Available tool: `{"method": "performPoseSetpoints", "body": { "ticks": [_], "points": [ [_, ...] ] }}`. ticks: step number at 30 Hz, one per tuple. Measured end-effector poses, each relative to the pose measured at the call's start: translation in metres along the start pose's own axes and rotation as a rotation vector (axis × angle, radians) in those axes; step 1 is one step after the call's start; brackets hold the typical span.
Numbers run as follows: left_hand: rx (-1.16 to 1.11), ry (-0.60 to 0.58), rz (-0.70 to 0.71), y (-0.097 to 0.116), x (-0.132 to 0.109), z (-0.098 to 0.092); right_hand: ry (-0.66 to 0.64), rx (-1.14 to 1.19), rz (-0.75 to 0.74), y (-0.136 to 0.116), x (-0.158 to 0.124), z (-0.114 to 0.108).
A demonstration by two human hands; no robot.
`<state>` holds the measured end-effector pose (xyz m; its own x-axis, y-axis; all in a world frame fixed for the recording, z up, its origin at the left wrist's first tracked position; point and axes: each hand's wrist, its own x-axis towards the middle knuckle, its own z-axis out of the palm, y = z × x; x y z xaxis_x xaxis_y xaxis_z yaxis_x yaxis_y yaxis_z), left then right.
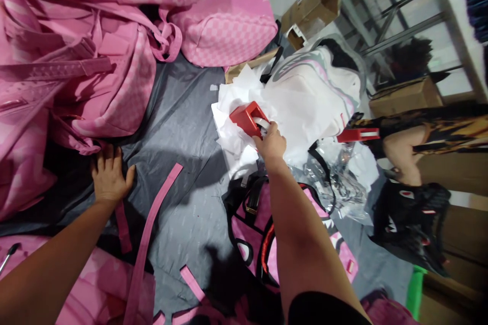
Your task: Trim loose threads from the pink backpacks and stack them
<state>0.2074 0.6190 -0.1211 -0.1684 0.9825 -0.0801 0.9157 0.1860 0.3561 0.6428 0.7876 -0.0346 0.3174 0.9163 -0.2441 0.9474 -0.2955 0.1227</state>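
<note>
Right hand (272,143): grip closed around the roll end of a red tape dispenser (244,118), which sits over white paper (238,155), near a white bag (322,78). Left hand (110,179): grip unclamped, palm down, fingers extended on the dark sheet (194,117), fingertips by a pink backpack (131,81); a loose pink strap (151,213) lies just beside it.
</note>
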Motion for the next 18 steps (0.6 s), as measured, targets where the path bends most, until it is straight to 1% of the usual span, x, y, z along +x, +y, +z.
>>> {"method": "performPoseSetpoints", "body": {
  "ticks": [2, 6, 8, 10, 12, 14, 15, 16, 18],
  "points": [
    [0.003, -0.001, 0.002, -0.001, 0.0, 0.0, -0.011, 0.014, 0.02, -0.001, 0.004, 0.001],
    [0.01, -0.017, -0.009, -0.001, 0.0, 0.001, -0.032, 0.09, 0.001, 0.003, 0.008, 0.003],
    [0.015, -0.025, -0.018, -0.001, 0.0, 0.0, 0.027, 0.127, 0.011, 0.005, 0.002, 0.001],
    [0.019, -0.028, -0.018, -0.001, 0.0, 0.0, 0.121, 0.135, 0.049, 0.001, -0.016, -0.004],
    [0.015, -0.029, -0.014, -0.001, 0.0, -0.001, 0.187, 0.137, 0.057, -0.01, -0.049, -0.007],
    [0.01, -0.025, -0.006, -0.002, 0.0, -0.001, 0.203, 0.168, -0.015, -0.028, -0.103, 0.0],
    [0.009, -0.021, 0.0, -0.002, 0.0, -0.001, 0.206, 0.206, -0.07, -0.039, -0.135, 0.01],
    [0.009, -0.017, 0.005, -0.003, 0.0, 0.0, 0.169, 0.253, -0.128, -0.051, -0.171, 0.024],
    [0.01, -0.006, 0.015, -0.003, 0.0, 0.001, 0.035, 0.369, -0.168, -0.074, -0.242, 0.066]
  ]
}}
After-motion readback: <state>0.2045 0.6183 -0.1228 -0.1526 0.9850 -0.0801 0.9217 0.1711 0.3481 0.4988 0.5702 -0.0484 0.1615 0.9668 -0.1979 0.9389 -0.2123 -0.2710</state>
